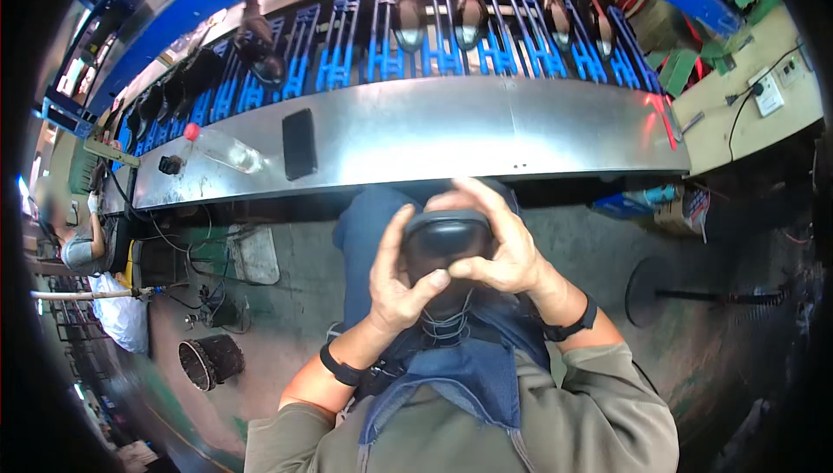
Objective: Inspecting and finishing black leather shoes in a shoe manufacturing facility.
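Over my lap I hold a dark lace-up shoe (445, 239) in both hands. Its rounded, glossy end points away from me, and loose laces (447, 327) hang on the side toward my body. My left hand (395, 273) wraps the shoe's left side, thumb laid across the upper. On the right side my right hand (508, 247) grips it, index finger curled over the far end and thumb pressed on the upper. The fingers under the shoe are hidden. A blue apron (442, 377) covers my front.
A metal bench (416, 126) runs ahead of me, carrying a black phone (300, 143) and a clear bottle (227, 152) with a red cap. Beyond it, blue racks (343, 43) hold several shoes. A black bucket (211, 362) stands at left; another person (82, 243) is far left.
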A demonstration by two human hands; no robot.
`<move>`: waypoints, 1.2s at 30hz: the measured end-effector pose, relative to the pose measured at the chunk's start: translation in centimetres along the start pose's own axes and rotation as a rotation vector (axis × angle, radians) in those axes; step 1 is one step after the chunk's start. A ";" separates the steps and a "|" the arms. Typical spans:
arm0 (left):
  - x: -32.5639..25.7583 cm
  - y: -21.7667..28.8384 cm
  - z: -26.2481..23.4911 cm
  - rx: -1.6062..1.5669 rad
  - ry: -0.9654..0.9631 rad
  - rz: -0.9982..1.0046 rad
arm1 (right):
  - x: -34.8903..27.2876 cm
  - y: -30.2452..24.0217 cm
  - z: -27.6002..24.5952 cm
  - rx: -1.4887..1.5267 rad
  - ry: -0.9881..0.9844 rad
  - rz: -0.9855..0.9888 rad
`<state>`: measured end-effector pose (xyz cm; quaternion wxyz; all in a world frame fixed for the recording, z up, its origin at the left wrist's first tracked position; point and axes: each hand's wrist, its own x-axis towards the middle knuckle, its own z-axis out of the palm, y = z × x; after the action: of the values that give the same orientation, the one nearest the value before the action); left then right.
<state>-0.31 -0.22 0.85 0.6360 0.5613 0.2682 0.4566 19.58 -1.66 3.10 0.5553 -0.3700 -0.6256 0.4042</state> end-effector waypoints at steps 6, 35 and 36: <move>3.8 -3.4 -0.6 0.521 -0.020 0.064 | -0.7 5.1 -0.8 0.019 0.139 0.186; 0.5 -3.0 -3.2 0.248 -0.162 -0.688 | -13.2 1.1 -5.5 -0.210 0.325 0.312; 0.0 -3.3 -5.9 0.837 -0.673 -0.536 | -14.2 1.1 -6.1 -0.220 0.408 0.326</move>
<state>-4.42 2.72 -3.64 0.5037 0.7907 0.3413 -0.0671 27.25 -13.54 -3.19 0.5539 -0.5975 -0.4733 0.3350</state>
